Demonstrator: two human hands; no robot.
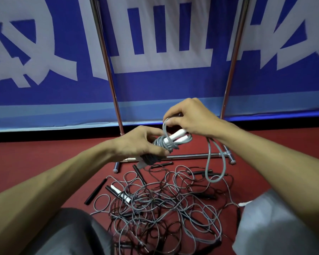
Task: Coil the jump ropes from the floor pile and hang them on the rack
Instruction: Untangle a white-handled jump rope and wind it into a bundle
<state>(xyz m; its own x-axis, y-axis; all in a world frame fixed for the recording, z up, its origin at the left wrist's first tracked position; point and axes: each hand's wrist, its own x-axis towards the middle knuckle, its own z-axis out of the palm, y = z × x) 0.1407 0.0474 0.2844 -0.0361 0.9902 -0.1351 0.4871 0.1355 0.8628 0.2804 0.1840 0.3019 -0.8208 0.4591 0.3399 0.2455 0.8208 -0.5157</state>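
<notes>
My left hand grips a grey jump rope with white handles, its cord wound several times around the two handles. My right hand pinches a loop of that same grey cord just above the bundle. A long slack loop of the cord hangs down below my right wrist. On the red floor beneath lies a tangled pile of jump ropes, grey and black cords with black and white handles. The chrome rack stands behind, its two uprights rising out of view.
The rack's base bar runs across the floor just behind the pile, with a foot at each end. A blue and white banner covers the wall behind. My knees frame the pile on both sides.
</notes>
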